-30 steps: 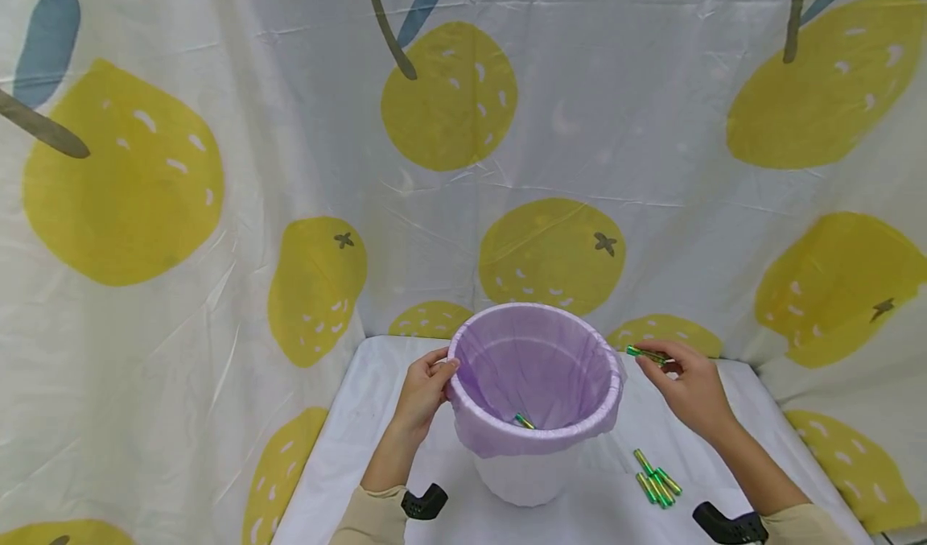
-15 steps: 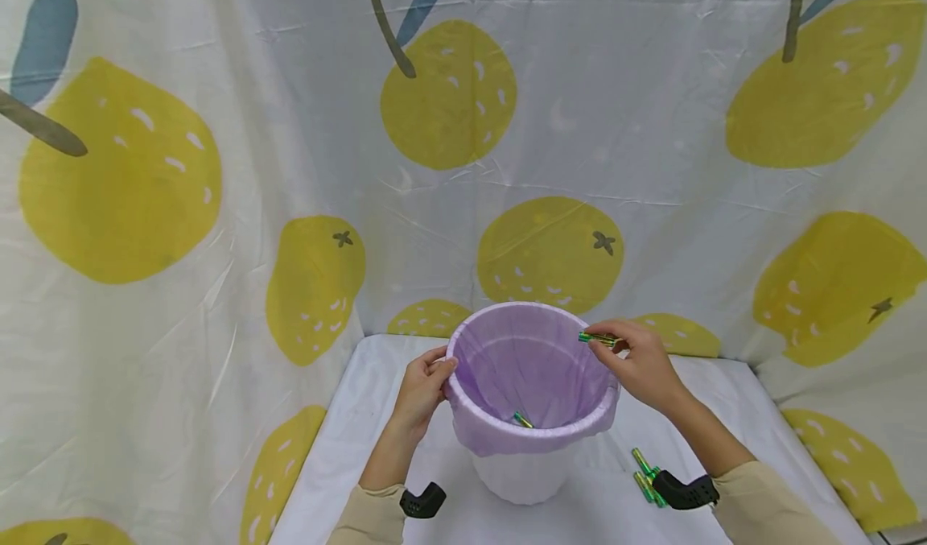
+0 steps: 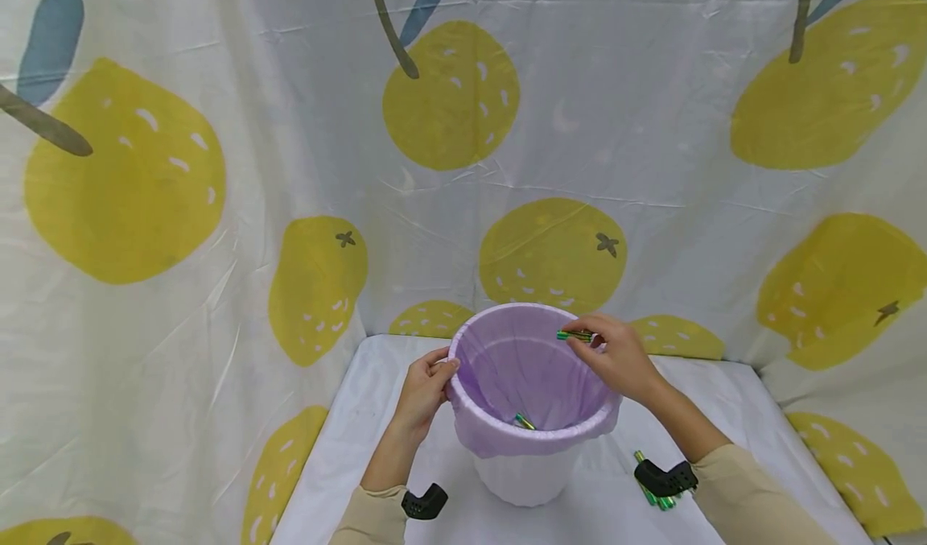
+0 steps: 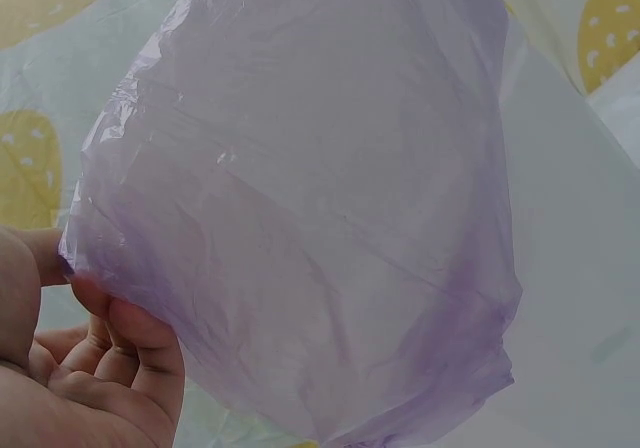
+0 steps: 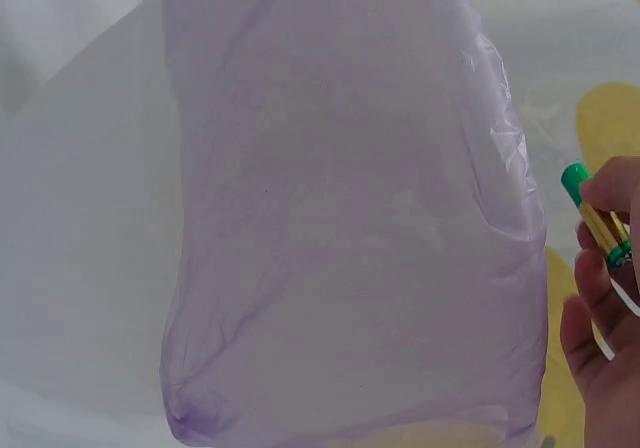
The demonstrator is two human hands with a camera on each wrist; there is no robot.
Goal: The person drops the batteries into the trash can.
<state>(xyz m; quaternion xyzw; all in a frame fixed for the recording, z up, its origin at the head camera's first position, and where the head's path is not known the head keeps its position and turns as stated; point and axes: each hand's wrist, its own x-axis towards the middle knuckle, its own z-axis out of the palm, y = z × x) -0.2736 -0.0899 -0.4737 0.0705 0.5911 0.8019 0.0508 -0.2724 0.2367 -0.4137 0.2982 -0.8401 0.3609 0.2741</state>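
a white-draped tabletop is backed by a fruit-print curtain; one battery lies in the purple-lined bin, whose rim is gripped by the left hand, while another battery is pinched in the right hand fingers.

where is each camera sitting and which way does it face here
Head: on the head, facing forward and down at the white bin with a purple plastic liner; both hands and sleeves show.
Left wrist: on the left wrist, facing the liner's outside; left hand grips its rim.
Right wrist: on the right wrist, facing the liner; right hand pinches a green and gold battery.
Shared: all three show the liner.
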